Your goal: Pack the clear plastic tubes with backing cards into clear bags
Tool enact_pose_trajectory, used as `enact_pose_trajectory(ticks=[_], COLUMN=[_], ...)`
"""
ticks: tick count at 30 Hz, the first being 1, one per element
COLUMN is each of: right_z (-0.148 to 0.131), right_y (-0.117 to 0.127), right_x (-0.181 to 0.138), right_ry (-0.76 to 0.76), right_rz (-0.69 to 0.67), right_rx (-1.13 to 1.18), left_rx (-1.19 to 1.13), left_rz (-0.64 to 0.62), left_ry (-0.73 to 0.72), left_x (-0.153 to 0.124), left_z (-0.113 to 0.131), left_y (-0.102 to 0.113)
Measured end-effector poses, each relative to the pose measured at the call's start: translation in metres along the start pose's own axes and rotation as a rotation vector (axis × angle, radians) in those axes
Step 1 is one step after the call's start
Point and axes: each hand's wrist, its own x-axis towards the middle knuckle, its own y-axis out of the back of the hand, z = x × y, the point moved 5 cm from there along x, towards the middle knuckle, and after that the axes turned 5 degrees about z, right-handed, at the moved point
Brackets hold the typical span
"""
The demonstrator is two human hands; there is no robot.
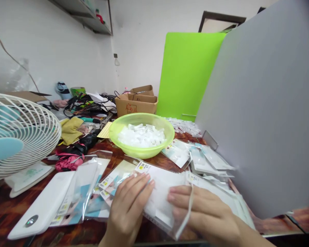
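Observation:
My left hand (128, 206) lies with fingers stretched flat on the left part of a clear plastic packet (162, 192) holding a white insert with a yellow label. My right hand (206, 212) rests on the packet's right end, fingers curled over its open flap, with a thin white strip across them. The packet lies on the dark red wooden table (5, 212) near its front edge. Behind it stands a lime-green bowl (141, 133) filled with small white plastic pieces.
Several more clear packets (208, 159) lie right of the bowl, others at left beside a white power bank (43, 206). A white fan (20, 133) stands at far left. Cardboard boxes (136, 103), cables and cloths crowd the back. Grey (267, 109) and green boards stand at right.

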Motion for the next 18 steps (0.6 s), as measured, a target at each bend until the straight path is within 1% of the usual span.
enact_pose_trajectory(ticks=[3, 4, 7, 9, 11, 14, 15, 18], right_z=[0.000, -0.002, -0.006, -0.006, -0.004, -0.005, -0.006, -0.005], right_y=[-0.003, -0.006, -0.023, -0.033, -0.039, -0.039, -0.039, -0.042], right_x=[0.001, 0.002, 0.007, 0.007, 0.005, 0.001, 0.001, 0.007], right_ry=[-0.037, -0.044, -0.026, -0.045, -0.059, -0.026, -0.016, -0.031], right_rz=[0.136, 0.137, -0.001, -0.074, -0.059, -0.012, -0.029, -0.147], right_rx=[0.005, -0.020, -0.142, -0.201, -0.207, -0.177, -0.174, -0.197], left_rx=[0.011, 0.006, -0.001, 0.019, 0.031, 0.002, -0.001, 0.042], left_rz=[0.003, 0.011, 0.058, 0.091, 0.113, 0.131, 0.137, 0.148], left_ry=[0.037, 0.053, 0.072, 0.081, 0.113, 0.143, 0.132, 0.084], left_x=[-0.005, -0.007, -0.015, -0.019, -0.022, -0.024, -0.024, -0.024], left_z=[-0.002, -0.003, -0.004, -0.005, -0.008, -0.012, -0.012, -0.011], left_y=[-0.004, -0.004, -0.006, -0.006, -0.005, -0.001, 0.000, 0.003])
